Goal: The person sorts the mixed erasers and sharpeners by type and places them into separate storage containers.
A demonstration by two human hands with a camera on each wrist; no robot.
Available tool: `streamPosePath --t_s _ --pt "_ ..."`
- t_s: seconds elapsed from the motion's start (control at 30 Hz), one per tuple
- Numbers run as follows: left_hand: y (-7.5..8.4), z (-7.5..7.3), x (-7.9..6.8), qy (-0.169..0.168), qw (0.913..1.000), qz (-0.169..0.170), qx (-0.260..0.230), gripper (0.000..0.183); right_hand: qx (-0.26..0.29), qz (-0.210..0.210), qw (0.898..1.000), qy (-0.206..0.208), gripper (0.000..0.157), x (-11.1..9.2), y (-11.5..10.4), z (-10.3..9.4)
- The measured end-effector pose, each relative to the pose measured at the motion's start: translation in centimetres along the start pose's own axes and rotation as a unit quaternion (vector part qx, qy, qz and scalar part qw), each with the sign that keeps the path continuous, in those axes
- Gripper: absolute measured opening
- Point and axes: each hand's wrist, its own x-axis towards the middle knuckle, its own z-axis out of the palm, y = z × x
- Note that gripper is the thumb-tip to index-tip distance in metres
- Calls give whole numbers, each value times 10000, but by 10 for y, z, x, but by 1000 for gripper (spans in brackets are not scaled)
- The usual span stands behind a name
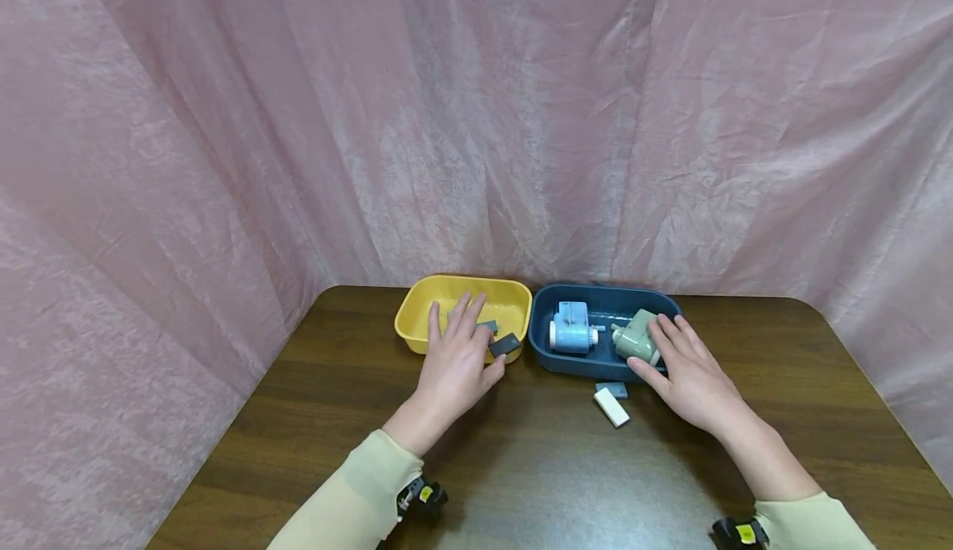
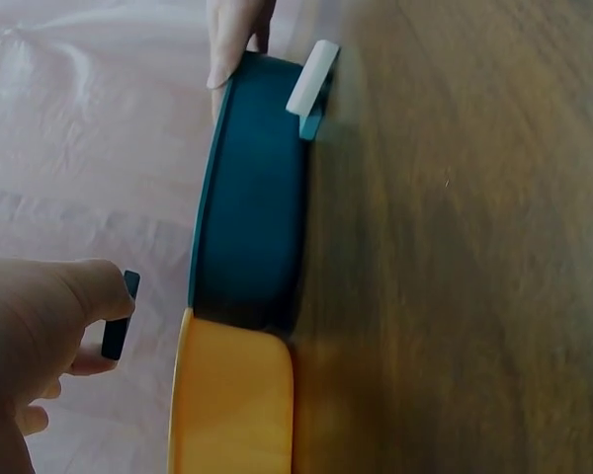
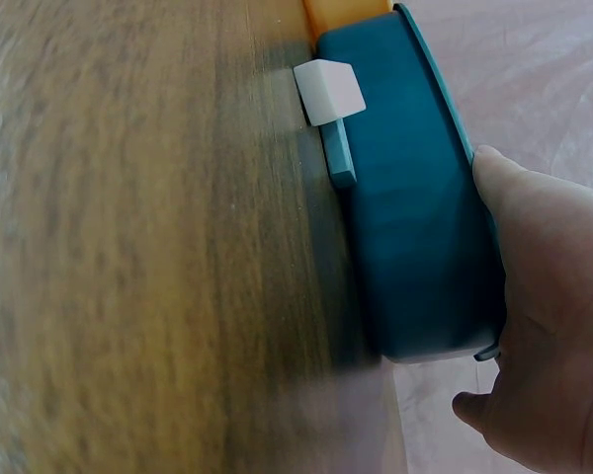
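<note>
My left hand (image 1: 459, 365) is over the yellow bin (image 1: 411, 335), pinching a small dark grey block (image 1: 505, 345) between thumb and fingers. In the left wrist view the same block (image 2: 121, 316) stands out past the thumb, above the rim. My right hand (image 1: 694, 376) lies over the right end of the dark blue bin (image 1: 554, 364), fingers extended. Its thumb (image 3: 498, 176) is right at the rim in the right wrist view. Beneath those fingers sits a grey-green object (image 1: 635, 337) with a rounded body, partly hidden. A similar light blue one (image 1: 572, 328) sits left of it.
Blue-grey pieces (image 1: 487, 327) lie in the yellow bin. In front of the blue bin, a white block (image 1: 611, 408) leans against a flat blue-grey block (image 1: 612, 389) on the wooden table (image 1: 521, 484). A pink curtain (image 1: 476, 120) hangs behind both bins.
</note>
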Motion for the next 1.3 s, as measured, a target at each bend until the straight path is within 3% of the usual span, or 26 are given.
streamPosePath --t_s 0.27,0.53,1.3 --pt "-10 4 6 132 9999 -50 58 34 21 13 10000 -13 92 0 -1 -1" --pt "-14 8 15 21 9996 -248 -132 31 24 38 10000 -26 93 0 0 1" --pt "-37 25 21 117 9969 -765 -156 29 12 -26 10000 12 91 -1 -1 -1"
